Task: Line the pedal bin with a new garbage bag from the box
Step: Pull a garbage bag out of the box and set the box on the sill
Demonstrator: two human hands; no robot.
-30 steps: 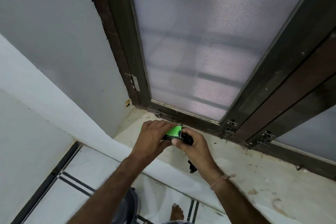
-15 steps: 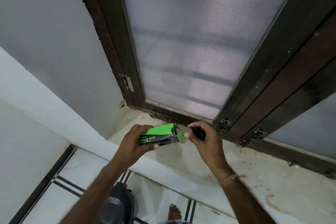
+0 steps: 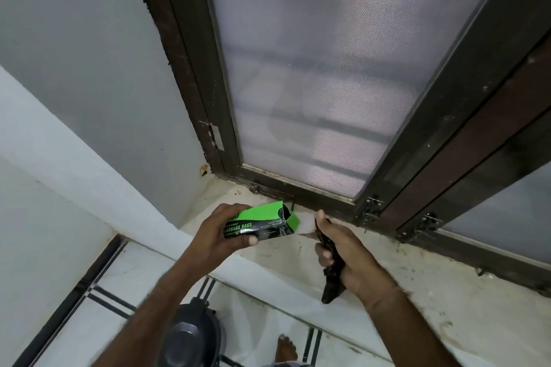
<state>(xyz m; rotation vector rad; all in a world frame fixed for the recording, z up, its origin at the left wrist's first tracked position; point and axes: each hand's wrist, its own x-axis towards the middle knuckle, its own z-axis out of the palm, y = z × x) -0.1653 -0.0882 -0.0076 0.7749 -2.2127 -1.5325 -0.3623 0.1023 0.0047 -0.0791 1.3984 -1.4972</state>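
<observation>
My left hand grips a green and black box marked "garbage bags", held above the window sill with its end flap open toward the right. My right hand is closed around a folded black garbage bag, whose lower end hangs out below my fist. The two hands are a short way apart. The dark grey pedal bin stands on the floor below my left forearm, its lid down.
A stained pale sill runs under a dark-framed window with mesh screen. A white wall closes the left side. White floor tiles with black lines lie below, and a bare foot stands beside the bin.
The hands have separated: my right hand drew the black bag out of the box and moved right and down, while my left hand kept hold of the box.
</observation>
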